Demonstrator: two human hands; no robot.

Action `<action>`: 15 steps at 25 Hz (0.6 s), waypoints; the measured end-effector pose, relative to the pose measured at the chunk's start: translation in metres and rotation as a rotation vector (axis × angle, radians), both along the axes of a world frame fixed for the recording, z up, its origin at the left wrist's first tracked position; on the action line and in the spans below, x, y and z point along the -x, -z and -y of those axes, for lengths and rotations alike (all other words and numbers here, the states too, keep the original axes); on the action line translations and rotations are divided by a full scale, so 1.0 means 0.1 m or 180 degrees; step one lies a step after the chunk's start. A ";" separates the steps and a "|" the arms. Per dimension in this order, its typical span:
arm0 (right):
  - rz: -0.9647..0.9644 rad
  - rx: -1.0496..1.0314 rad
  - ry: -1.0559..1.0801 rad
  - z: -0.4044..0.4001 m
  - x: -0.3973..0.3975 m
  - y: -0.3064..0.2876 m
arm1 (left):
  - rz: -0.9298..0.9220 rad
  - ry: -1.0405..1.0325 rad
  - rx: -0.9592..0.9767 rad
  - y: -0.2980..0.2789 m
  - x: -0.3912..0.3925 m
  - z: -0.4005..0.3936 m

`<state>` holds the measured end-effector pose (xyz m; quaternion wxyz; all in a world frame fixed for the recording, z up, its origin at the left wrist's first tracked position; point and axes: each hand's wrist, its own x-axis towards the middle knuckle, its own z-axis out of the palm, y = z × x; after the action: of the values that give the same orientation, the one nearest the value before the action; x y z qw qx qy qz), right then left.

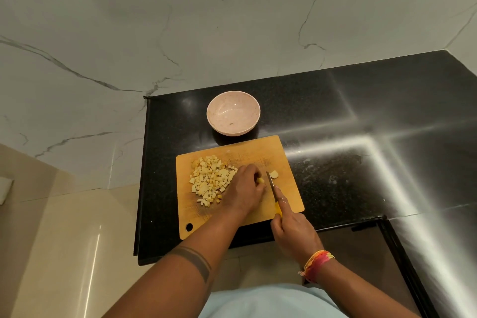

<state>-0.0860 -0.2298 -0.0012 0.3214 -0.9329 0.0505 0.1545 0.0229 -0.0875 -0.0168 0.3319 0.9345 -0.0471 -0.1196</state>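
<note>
**Forearms over board: dicing, small chunk at the blade**

Pale-blue shirt at bottom edge, both forearms reaching forward across worktop onto cutting board.

At left hand: fingers curled down, pinning pale chunk to board near its centre. Mostly hidden under knuckles, only right end showing.

At right hand: wrapped round yellow handle of knife, index finger laid along spine. Blade tip pointing away from body, leaning slightly left. Edge on board or just above: cannot tell.

Key relation: blade just right of chunk, touching or nearly so, long axis roughly parallel to left fingertips. Chunk sandwiched between left fingers and blade. Left hand nearer to it, right hand back at board's near edge.

Off-cut right of blade, apart from the rest. Diced pile left of left hand, on board's left half. Pink bowl beyond board's far edge, close, looking empty.

Judgement: next cut likely needs blade stepped left toward fingertips. Little stock left, thin margin. Risks: nicked fingertip, chunk rolling under pressure.
</note>
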 end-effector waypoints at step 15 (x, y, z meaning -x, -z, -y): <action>-0.0217 0.0043 -0.0152 -0.01 0.04 0.02 | 0.0177 -0.0070 -0.0192 0.14 0.21 -0.06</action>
<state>-0.0899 -0.2292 -0.0031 0.3094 -0.9302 0.0402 0.1935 0.0022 -0.0816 -0.0305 0.3034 0.9475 -0.0424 -0.0913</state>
